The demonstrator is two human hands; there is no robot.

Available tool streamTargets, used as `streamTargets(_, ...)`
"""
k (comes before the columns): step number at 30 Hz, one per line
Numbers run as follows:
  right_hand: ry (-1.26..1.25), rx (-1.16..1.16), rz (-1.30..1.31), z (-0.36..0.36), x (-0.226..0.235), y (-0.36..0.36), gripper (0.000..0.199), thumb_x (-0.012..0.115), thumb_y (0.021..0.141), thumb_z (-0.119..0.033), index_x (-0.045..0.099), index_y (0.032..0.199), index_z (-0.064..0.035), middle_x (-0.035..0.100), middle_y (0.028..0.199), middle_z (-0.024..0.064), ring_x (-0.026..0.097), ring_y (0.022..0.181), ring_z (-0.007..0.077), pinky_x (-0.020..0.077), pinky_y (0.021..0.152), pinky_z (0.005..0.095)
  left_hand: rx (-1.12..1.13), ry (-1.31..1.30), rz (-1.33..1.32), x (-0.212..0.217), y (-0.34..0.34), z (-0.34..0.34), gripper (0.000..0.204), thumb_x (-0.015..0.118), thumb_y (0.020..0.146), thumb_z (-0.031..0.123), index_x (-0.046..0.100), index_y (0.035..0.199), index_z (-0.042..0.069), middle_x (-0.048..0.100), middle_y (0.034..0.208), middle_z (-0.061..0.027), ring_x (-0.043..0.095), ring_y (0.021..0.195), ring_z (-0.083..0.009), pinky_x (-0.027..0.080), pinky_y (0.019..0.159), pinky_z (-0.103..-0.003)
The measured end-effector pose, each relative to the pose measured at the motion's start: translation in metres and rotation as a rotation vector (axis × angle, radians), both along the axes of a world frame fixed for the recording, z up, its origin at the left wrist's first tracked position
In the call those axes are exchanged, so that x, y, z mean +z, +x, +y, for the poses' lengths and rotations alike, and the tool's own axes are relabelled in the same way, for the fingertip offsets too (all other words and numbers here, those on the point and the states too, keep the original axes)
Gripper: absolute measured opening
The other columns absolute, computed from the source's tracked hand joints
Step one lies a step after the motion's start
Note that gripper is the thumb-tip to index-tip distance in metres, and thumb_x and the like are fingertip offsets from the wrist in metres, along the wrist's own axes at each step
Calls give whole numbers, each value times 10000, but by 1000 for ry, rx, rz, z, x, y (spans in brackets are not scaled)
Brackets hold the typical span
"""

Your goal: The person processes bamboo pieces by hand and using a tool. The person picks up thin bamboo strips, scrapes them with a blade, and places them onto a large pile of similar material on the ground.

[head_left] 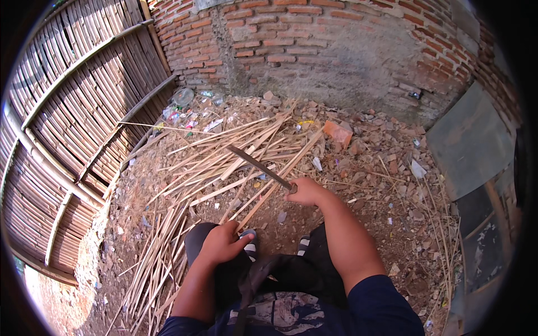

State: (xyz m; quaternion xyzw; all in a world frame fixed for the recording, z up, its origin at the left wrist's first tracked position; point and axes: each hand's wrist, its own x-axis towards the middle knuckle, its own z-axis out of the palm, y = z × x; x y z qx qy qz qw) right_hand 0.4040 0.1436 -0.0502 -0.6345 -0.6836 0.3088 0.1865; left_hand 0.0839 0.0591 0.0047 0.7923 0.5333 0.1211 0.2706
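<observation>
My right hand (306, 191) grips the handle of a long dark blade (259, 165) that points up and to the left. My left hand (223, 242) is closed around the near end of a long bamboo strip (280, 173), which runs away from me toward the upper right, under the blade. The blade lies across the strip near my right hand. I am crouched, with my knees and striped sandals (249, 245) below the hands.
A heap of split bamboo strips (218, 162) covers the dirt ahead and trails down to the left. A bamboo fence (73, 123) stands on the left, a brick wall (314, 50) behind. Rubble, a broken brick (338, 133), and litter lie around. Grey boards (471, 140) lean at right.
</observation>
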Motion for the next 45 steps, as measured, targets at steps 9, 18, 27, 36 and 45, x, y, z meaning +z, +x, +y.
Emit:
streamTargets(9, -42, 197, -4, -16, 22, -21, 396, 821, 780, -354, 726, 1035, -66, 723, 921, 163, 705, 887, 310, 531, 794, 419, 1, -16, 15, 3, 1, -2, 558, 714, 872, 567, 622, 886, 17, 646, 739, -176, 672, 762, -400, 507, 680, -477)
streamTargets(18, -32, 57, 6, -5, 8, -1, 372, 823, 779, -354, 721, 1001, -74, 724, 899, 151, 705, 866, 302, 527, 780, 413, -4, -20, 0, 2, 1, 1, 562, 710, 876, 570, 607, 862, 18, 642, 730, -176, 669, 752, -402, 504, 676, -477)
streamTargets(27, 20, 52, -31, -5, 2, -2, 405, 825, 772, -382, 716, 995, -61, 720, 901, 170, 707, 887, 322, 534, 798, 423, -7, 16, 0, 0, 1, 0, 557, 709, 877, 564, 616, 892, 15, 643, 731, -188, 672, 768, -416, 507, 681, -485)
streamTargets(36, -47, 73, -36, -8, 11, -3, 469, 830, 773, -398, 711, 1070, -56, 722, 934, 188, 710, 914, 328, 535, 818, 420, -3, 15, 38, 1, 4, -1, 470, 761, 861, 453, 613, 924, 11, 629, 697, -157, 663, 713, -383, 492, 656, -467)
streamTargets(45, -51, 98, -94, -9, 12, -10, 479, 811, 780, -386, 726, 1128, -68, 721, 1042, 203, 695, 991, 361, 544, 860, 437, -4, 22, 76, 0, 6, -3, 513, 734, 865, 509, 606, 904, 13, 654, 741, -185, 670, 767, -416, 504, 685, -494)
